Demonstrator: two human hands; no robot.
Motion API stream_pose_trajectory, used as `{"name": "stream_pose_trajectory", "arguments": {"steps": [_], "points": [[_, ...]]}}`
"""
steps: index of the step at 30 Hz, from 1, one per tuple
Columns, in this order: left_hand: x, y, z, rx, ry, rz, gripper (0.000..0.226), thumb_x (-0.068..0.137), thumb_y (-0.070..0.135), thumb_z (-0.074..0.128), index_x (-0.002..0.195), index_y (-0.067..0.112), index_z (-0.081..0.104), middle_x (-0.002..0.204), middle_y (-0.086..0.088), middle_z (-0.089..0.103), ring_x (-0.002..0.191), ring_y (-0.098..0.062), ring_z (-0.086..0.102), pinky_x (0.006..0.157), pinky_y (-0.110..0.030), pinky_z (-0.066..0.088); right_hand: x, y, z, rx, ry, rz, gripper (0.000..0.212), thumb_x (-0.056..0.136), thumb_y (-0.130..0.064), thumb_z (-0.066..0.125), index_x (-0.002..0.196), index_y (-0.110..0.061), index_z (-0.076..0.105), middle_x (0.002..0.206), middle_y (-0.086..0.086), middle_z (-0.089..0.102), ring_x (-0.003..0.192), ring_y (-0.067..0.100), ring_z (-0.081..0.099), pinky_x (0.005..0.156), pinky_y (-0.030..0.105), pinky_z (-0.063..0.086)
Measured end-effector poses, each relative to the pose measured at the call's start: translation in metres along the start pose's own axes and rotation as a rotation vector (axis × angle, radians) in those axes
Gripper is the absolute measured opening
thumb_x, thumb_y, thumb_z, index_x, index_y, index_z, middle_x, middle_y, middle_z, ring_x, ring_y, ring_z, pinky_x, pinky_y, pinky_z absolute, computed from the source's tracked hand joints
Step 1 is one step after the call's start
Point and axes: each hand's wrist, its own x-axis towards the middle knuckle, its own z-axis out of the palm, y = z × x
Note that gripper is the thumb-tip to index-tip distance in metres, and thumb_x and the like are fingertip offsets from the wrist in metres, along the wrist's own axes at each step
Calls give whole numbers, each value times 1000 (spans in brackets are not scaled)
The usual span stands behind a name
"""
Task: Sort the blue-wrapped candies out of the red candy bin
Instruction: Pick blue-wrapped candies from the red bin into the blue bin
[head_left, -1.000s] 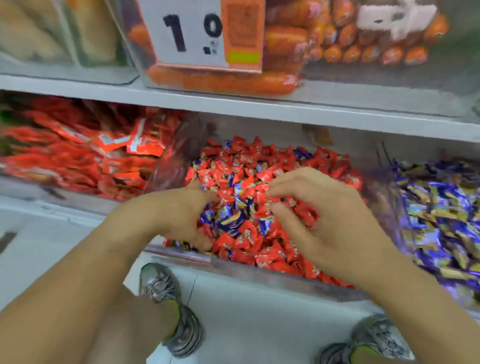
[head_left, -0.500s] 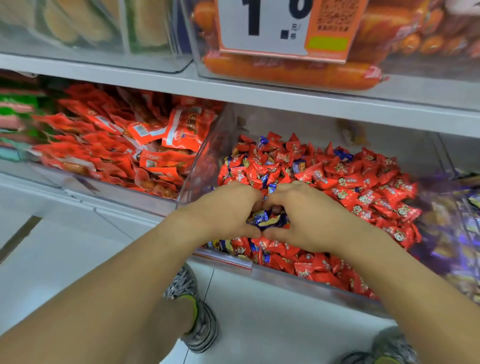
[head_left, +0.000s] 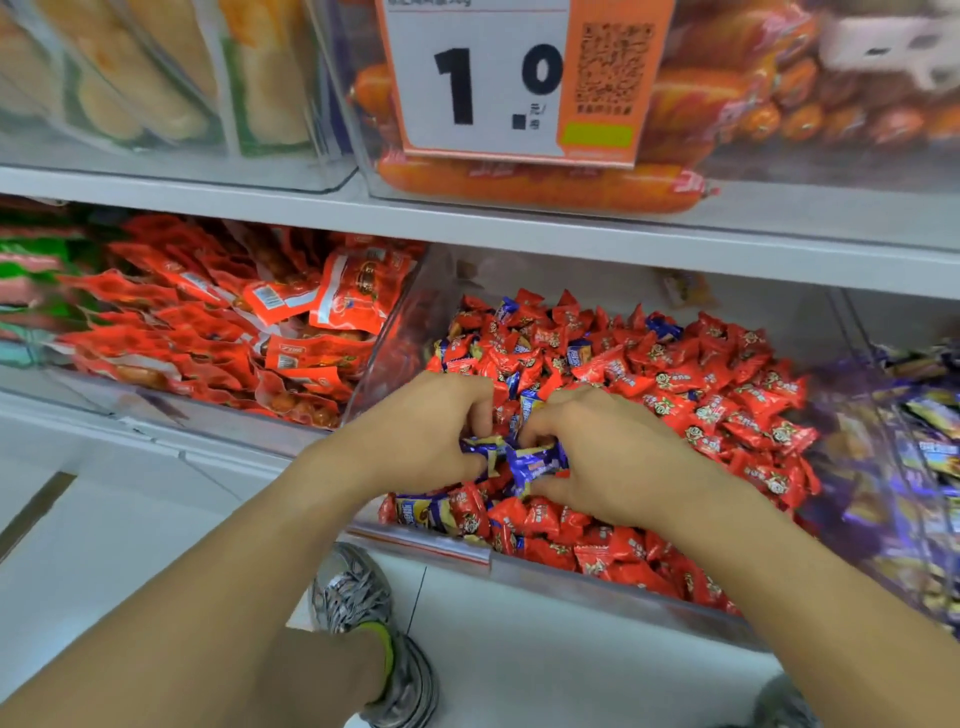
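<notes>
Single head view, worn on my head. It faces forward and down, close over the red candy bin (head_left: 613, 582) and my forearms.

We see glossy, crinkled red foil-like candy wrappers (head_left: 670, 384) heaped in a clear, smooth plastic bin (head_left: 597, 577), with shiny blue wrappers (head_left: 535, 462) among them. The white shelf board (head_left: 519, 228) looks matt, the white-and-orange price card (head_left: 498, 83) like smooth paper.

Candy bin (head_left: 545, 569) on lower shelf, both hands inside at its front, packet bin (head_left: 171, 410) left, price sign (head_left: 498, 78) above
</notes>
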Motion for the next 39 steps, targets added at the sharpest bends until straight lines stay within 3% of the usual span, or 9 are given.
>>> {"name": "stream_pose_trajectory", "arguments": {"steps": [6, 9, 13, 15, 22, 27, 31, 34, 39], "points": [[-4, -2, 0, -25, -107, -79, 33, 85, 22, 74, 111, 25, 56, 97, 4, 61, 75, -7, 61, 77, -31, 56, 0, 7, -5, 143, 37, 51, 18, 90, -41, 66, 104, -29, 67, 89, -9, 66, 85, 15, 60, 76, 35, 51], [-4, -1, -3, -1, -129, -110, 40, 93, 24, 64, 131, 30, 51, 108, -6, 61, 72, -6, 56, 74, -26, 50, -4, 11, -9, 236, 110, 63, 20, 95, -35, 61, 113, -26, 65, 59, -17, 56, 70, 2, 55, 75, 31, 49], [-5, 2, -4, -30, -150, -175, 40, 101, 28, 49, 140, 25, 40, 72, -2, 56, 51, -8, 46, 49, -20, 38, -9, 18, -18, 359, 174, 132, 41, 100, -33, 53, 139, -31, 43, 63, -11, 60, 75, 1, 57, 85, 33, 50], [-4, 4, -4, -71, -154, -197, 39, 103, 31, 45, 140, 23, 36, 71, -5, 58, 53, -12, 49, 53, -29, 44, -11, 25, -23, 360, 181, 160, 41, 102, -33, 47, 141, -32, 37, 73, 1, 69, 74, 6, 61, 79, 38, 53], [5, 23, 0, -307, -55, -78, 21, 100, 19, 51, 119, 24, 43, 93, -6, 68, 81, -17, 72, 75, -46, 58, -30, 35, -37, 507, 226, 180, 45, 101, -24, 38, 137, -51, 34, 72, -12, 70, 63, 25, 67, 65, 46, 57], [20, 37, 7, -362, -87, -19, 13, 99, 19, 49, 110, 24, 47, 79, -8, 66, 58, -26, 60, 56, -42, 52, -33, 27, -39, 541, 242, 192, 36, 97, -10, 36, 98, -36, 61, 69, 9, 61, 58, 14, 57, 58, 34, 49], [25, 38, 16, -74, -166, -22, 25, 101, 32, 47, 113, 9, 47, 62, 2, 47, 47, -11, 38, 47, -28, 30, -37, 27, -36, 441, 134, 192, 21, 96, -31, 45, 83, -27, 61, 84, -9, 55, 86, 1, 50, 71, 10, 36], [28, 35, 20, 27, -62, 15, 41, 93, 49, 57, 78, 11, 47, 63, -1, 45, 55, -17, 40, 50, -32, 29, -36, 29, -31, 367, 114, 176, 33, 81, -59, 66, 71, -28, 59, 81, -11, 59, 82, 0, 53, 74, 20, 41], [34, 34, 22, 111, 38, 35, 47, 81, 54, 69, 72, 15, 45, 62, 2, 44, 56, -14, 41, 54, -33, 38, -36, 30, -33, 172, -69, 155, 24, 75, -52, 78, 89, -34, 74, 91, -13, 64, 87, 4, 55, 83, 32, 48]]}}
